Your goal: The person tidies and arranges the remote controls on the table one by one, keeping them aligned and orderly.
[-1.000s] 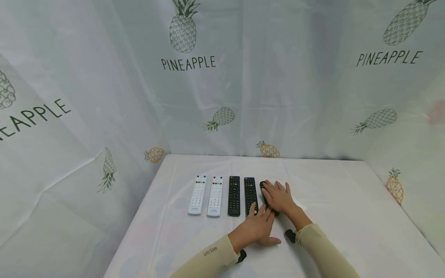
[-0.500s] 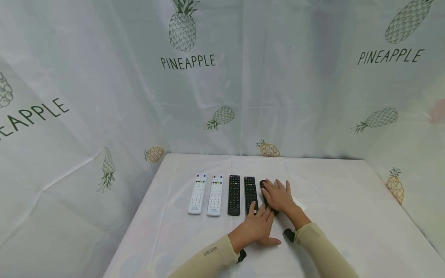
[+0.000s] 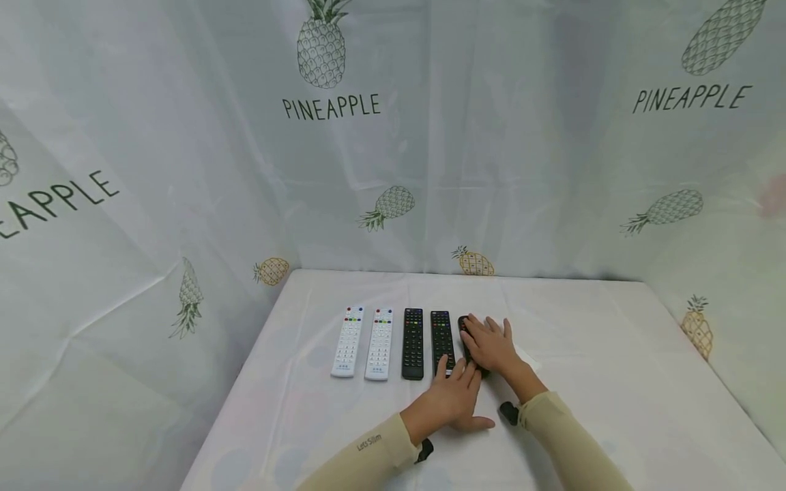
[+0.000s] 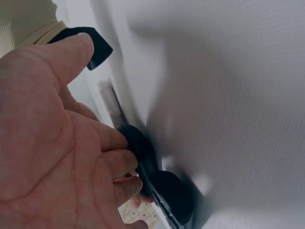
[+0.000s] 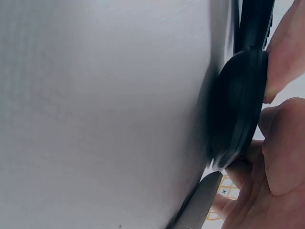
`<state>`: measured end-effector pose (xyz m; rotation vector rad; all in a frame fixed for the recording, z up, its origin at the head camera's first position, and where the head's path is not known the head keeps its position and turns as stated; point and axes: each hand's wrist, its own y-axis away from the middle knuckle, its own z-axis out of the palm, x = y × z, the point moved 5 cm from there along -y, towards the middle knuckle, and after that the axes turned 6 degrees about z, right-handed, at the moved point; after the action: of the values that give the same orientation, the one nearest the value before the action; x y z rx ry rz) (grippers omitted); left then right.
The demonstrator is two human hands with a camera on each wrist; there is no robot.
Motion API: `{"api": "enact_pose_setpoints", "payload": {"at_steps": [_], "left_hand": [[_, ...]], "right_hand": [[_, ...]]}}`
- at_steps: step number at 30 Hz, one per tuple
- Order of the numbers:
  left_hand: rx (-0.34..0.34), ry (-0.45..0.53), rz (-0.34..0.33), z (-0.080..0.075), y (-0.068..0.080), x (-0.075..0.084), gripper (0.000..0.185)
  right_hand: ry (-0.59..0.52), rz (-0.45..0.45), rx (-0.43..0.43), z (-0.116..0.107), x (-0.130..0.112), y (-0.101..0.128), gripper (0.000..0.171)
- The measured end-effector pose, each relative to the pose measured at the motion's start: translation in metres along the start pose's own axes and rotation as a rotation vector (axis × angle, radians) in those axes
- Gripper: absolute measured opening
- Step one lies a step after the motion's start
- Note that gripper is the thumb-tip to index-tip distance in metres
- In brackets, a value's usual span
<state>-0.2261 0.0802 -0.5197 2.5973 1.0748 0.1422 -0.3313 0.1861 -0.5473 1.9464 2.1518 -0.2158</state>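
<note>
1. Head view, risk. The rightmost black remote (image 3: 469,344) lies at the right end of a row on the white tablecloth (image 3: 614,368), just beside a second black remote (image 3: 442,332). It is judged that a sideways push from the covering hand could knock this neighbour out of line. Beyond that neighbour lie a third black remote (image 3: 413,343) and two white remotes (image 3: 380,344) (image 3: 348,341), which could be displaced in turn.

2. Head view, hands. The right hand (image 3: 491,346) is laid over the rightmost black remote, fingers extended and spread, resting on it rather than clenched. The left hand (image 3: 453,398) is placed flat at the near end of the same remote, fingers straight, fingertips touching it.

3. Left wrist view. The left hand (image 4: 52,157) is seen palm-side, released, with fingertips against the rounded near end of the rightmost black remote (image 4: 167,193). A slip of these fingertips is judged able to rotate the remote on the smooth cloth.

4. Right wrist view. The edge of the rightmost black remote (image 5: 240,109) is seen close up on the tablecloth (image 5: 105,114). Fingers (image 5: 286,52) of the right hand are pressed against its side; whether a full grasp is formed cannot be told here.
</note>
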Motion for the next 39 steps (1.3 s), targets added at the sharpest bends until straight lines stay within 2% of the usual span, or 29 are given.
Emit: {"api": "enact_pose_setpoints", "payload": {"at_steps": [8,18,26,33,39], "left_hand": [[0.0,0.024,-0.023,0.0,0.0021,-0.0024,0.086],[-0.003,0.007,-0.039,0.0023,0.0026,-0.0035,0.088],[0.009,0.013,-0.033,0.0034,0.002,-0.0035,0.1],[0.026,0.051,-0.05,0.0035,0.0012,-0.003,0.093],[0.03,0.037,-0.072,0.0025,0.002,-0.0035,0.089]], "right_hand": [[-0.012,0.003,0.013,-0.0003,-0.0013,-0.0003,0.054],[-0.029,0.004,0.024,0.0051,0.0016,-0.0016,0.055],[-0.029,-0.007,0.034,0.0024,0.0021,-0.0012,0.054],[-0.021,-0.01,0.034,0.0026,0.003,-0.0021,0.054],[-0.023,-0.006,0.038,0.0027,0.0011,-0.0021,0.054]]}}
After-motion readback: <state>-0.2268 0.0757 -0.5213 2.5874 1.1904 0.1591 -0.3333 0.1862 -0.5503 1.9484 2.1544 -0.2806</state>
